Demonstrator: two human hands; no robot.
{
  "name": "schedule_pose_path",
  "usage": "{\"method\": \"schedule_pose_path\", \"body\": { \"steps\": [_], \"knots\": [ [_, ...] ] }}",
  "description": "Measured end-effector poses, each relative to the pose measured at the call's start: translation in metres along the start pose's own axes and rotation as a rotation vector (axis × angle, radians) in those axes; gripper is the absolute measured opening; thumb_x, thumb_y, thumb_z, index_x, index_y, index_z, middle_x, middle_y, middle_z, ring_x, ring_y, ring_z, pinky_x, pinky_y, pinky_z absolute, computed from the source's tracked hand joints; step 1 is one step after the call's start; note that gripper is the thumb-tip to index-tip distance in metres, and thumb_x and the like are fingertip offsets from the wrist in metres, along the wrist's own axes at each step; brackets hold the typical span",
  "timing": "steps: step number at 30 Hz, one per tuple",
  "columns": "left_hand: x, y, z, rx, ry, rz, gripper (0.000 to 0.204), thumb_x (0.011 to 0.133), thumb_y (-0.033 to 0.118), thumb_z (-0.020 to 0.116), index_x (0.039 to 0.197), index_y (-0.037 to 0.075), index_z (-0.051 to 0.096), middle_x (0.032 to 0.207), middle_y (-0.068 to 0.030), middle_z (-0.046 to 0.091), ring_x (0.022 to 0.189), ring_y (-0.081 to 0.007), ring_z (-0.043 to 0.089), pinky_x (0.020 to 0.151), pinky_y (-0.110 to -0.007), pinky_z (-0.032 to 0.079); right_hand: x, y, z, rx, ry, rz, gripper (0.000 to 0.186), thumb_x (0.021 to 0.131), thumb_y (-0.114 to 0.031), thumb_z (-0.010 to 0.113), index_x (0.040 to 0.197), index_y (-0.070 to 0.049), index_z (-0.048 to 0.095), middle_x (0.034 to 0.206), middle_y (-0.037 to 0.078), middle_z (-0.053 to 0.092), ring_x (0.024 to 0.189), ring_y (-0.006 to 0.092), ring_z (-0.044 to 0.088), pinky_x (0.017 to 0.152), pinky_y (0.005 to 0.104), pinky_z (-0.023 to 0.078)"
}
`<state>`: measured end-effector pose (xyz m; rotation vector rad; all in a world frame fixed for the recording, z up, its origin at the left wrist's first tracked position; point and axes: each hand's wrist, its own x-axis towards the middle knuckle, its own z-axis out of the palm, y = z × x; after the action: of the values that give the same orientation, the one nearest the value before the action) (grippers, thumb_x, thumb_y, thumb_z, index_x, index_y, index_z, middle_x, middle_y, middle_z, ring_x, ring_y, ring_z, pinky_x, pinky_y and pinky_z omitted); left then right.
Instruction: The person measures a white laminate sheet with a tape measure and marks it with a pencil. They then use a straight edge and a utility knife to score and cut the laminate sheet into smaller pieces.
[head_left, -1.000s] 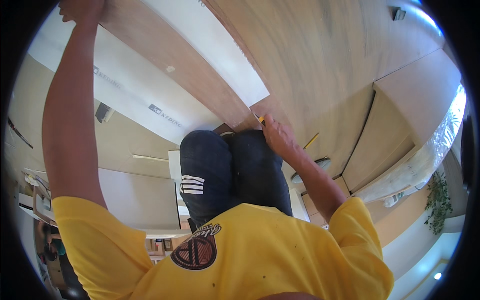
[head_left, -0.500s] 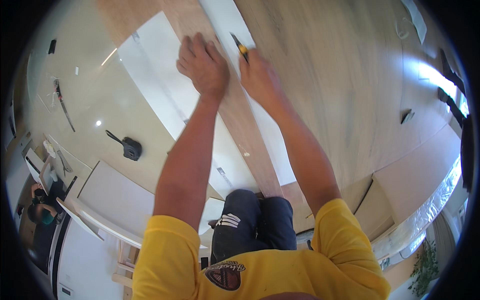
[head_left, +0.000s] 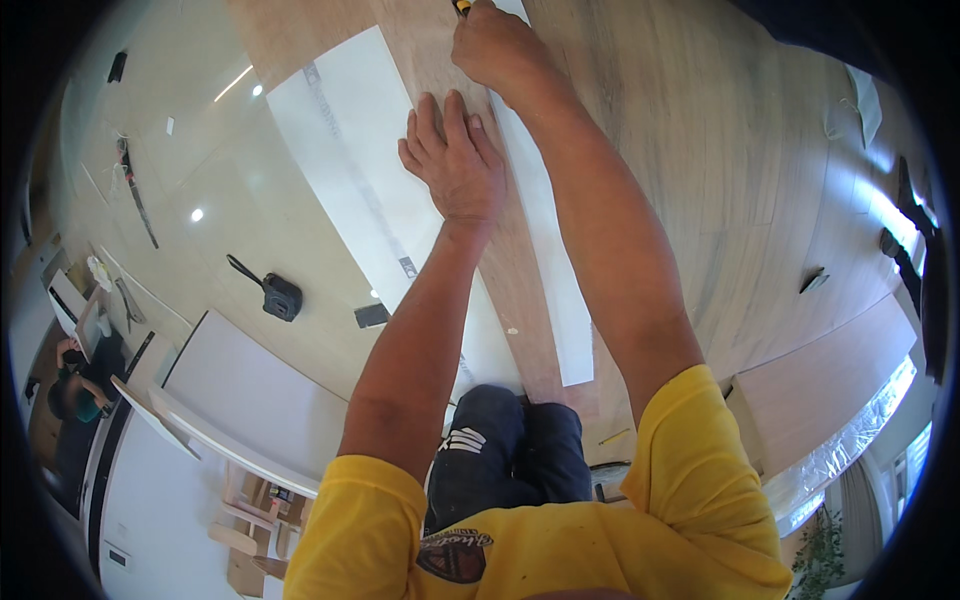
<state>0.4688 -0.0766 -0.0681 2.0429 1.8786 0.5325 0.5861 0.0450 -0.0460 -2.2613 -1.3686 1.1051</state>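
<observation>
Left hand (head_left: 455, 168) is lying spread on brown strip (head_left: 515, 285); right hand (head_left: 498, 48), holding knife (head_left: 461, 7) above strip, may be slipping if strip is shifting.

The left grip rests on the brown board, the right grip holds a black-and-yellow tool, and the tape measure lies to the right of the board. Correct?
Not quite: the tape measure lies to the left of the brown board, as the head view shows. The left grip does rest on that board, and the right grip does hold a black-and-yellow tool.
</observation>
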Motion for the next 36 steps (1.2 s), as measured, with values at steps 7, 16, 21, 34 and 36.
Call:
{"method": "schedule_pose_path", "body": {
  "steps": [7, 16, 21, 34, 36],
  "knots": [
    [-0.001, -0.003, 0.003, -0.005, 0.077, 0.085, 0.037, 0.101, 0.022, 0.057, 0.136, 0.009, 0.058, 0.148, -0.0199, 0.045, 0.136, -0.0385, 0.039, 0.113, -0.056, 0.025, -0.019, -0.003, -0.001, -0.095, 0.142, -0.201, 0.029, 0.097, -0.01, 0.046, 0.118, 0.004, 0.06, 0.113, 0.031, 0.069, 0.112, 0.0419, 0.068, 0.095, 0.0497, 0.055],
    [-0.003, -0.013, 0.007, -0.021, 0.123, 0.184, 0.037, 0.1, 0.022, 0.057, 0.135, 0.008, 0.058, 0.145, -0.0202, 0.047, 0.132, -0.0374, 0.042, 0.109, -0.053, 0.028, -0.16, 0.043, 0.006, -0.111, -0.162, 0.074, 0.03, 0.095, -0.013, 0.059, 0.119, 0.005, 0.056, 0.103, 0.027, 0.072, 0.102, 0.0394, 0.072, 0.086, 0.0479, 0.058],
    [-0.007, -0.013, 0.008, -0.102, 0.14, 0.182, 0.041, 0.103, 0.033, 0.052, 0.135, 0.009, 0.061, 0.15, -0.0191, 0.046, 0.141, -0.0347, 0.039, 0.118, -0.051, 0.022, -0.247, 0.084, 0.022, -0.13, -0.269, 0.169, 0.023, 0.097, -0.007, 0.053, 0.117, 0.004, 0.053, 0.101, 0.028, 0.072, 0.097, 0.0412, 0.073, 0.083, 0.0504, 0.058],
    [-0.01, -0.013, 0.017, 0.065, 0.15, 0.171, 0.044, 0.107, 0.03, 0.044, 0.138, 0.002, 0.059, 0.149, -0.0236, 0.049, 0.138, -0.0387, 0.047, 0.115, -0.051, 0.035, -0.523, 0.214, 0.089, -0.065, -0.271, 0.312, 0.014, 0.1, -0.014, 0.053, 0.105, -0.001, 0.048, 0.091, 0.025, 0.069, 0.087, 0.045, 0.07, 0.073, 0.0545, 0.054],
    [-0.007, -0.011, 0.016, 0.155, 0.077, 0.149, 0.042, 0.109, 0.026, 0.042, 0.14, 0.0, 0.052, 0.149, -0.0226, 0.046, 0.129, -0.0394, 0.054, 0.1, -0.054, 0.047, -0.567, 0.231, 0.091, -0.048, -0.319, 0.381, 0.022, 0.104, -0.023, 0.055, 0.103, -0.002, 0.047, 0.085, 0.026, 0.069, 0.082, 0.0465, 0.068, 0.071, 0.0557, 0.052]
  ]
}}
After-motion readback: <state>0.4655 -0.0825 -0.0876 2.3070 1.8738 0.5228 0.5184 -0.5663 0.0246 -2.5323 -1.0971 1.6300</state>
